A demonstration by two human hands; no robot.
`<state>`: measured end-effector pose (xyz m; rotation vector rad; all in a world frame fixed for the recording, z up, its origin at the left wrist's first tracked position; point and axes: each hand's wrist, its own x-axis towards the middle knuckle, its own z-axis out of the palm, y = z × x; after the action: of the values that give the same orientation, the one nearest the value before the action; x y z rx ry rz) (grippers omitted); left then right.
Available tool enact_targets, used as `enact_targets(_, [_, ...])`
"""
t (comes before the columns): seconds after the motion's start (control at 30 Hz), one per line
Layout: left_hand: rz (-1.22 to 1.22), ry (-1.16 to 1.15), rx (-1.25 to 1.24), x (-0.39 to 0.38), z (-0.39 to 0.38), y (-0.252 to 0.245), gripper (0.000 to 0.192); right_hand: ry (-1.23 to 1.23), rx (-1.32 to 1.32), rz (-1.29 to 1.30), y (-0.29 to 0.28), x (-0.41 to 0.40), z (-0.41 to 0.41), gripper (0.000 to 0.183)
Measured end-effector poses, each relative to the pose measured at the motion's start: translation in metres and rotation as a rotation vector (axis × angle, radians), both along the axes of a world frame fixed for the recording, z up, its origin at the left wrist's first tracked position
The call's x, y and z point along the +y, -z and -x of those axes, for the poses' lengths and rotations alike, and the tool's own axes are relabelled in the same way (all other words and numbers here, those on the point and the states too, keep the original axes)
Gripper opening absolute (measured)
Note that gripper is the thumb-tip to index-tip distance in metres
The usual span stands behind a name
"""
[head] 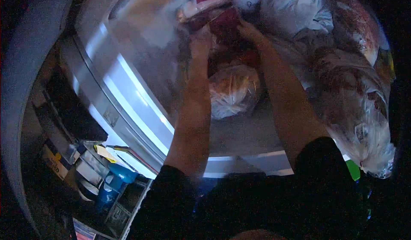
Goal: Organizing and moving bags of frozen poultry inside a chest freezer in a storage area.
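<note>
Both arms reach away from me into a dim freezer-like compartment. My left hand [201, 41] is at the left side of a dark red package [224, 21], its fingers blurred and partly hidden. On the package's right edge lies my right hand [250, 31]. Whether either hand grips it cannot be told. Just beyond, a package with a red and white top [205, 4] lies tilted. Between my forearms sits a knotted clear plastic bag [236, 90] with orange-brown contents.
White plastic bags [295, 9] are heaped at the back right. Large clear bags with dark reddish contents [356, 92] line the right side. The compartment's pale rim [250, 164] runs close to my body. Lower left stand a blue container [122, 172] and a grey crate [120, 212].
</note>
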<state>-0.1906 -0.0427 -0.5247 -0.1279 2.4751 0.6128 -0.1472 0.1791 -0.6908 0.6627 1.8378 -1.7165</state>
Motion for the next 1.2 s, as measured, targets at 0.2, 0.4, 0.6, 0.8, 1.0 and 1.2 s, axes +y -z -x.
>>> enact_targets(0.2, [0.047, -0.050, -0.005, 0.020, -0.007, -0.062, 0.078, -0.429, 0.283, -0.532, -0.090, -0.006, -0.013, 0.025])
enact_targets(0.4, [0.066, 0.240, 0.161, 0.034, -0.005, -0.169, 0.067, -0.307, 0.642, -0.482, -0.342, 0.016, 0.002, 0.029])
enact_targets(0.6, [-0.259, 0.169, 0.333, 0.110, -0.026, -0.270, 0.061, 0.231, 0.835, 0.022, -0.543, 0.127, -0.035, 0.032])
enact_targets(0.8, [-0.303, 0.299, 0.341, 0.193, -0.055, -0.329, 0.052, 0.726, 0.779, -0.321, -0.589, 0.350, -0.125, 0.029])
enact_targets(1.0, [-0.595, 0.520, 0.320, 0.338, -0.073, -0.387, 0.034, 0.792, 0.520, -0.821, -0.532, 0.510, -0.168, 0.050])
enact_targets(1.2, [-0.380, 0.518, 0.363, 0.485, -0.054, -0.403, 0.062, 0.715, 0.415, -0.856, -0.465, 0.584, -0.129, 0.059])
